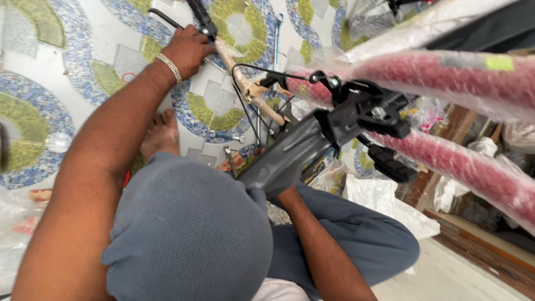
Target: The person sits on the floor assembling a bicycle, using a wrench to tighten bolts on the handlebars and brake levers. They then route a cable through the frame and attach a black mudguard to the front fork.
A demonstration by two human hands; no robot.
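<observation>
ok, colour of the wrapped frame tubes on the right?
Red under clear plastic wrap, the wrapped bicycle frame tubes; head view.

Red wrapped frame (pixel 446 78), blue-green patterned floor (pixel 67 50)

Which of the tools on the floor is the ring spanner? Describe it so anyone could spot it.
Start from the patterned blue-and-green floor and find the paper-wrapped handlebar gripped by the left hand. Just beyond the bar, the ring spanner lies alone, long, slim and bluish, with a ring end, unlike the shorter tools near the foot.
</observation>
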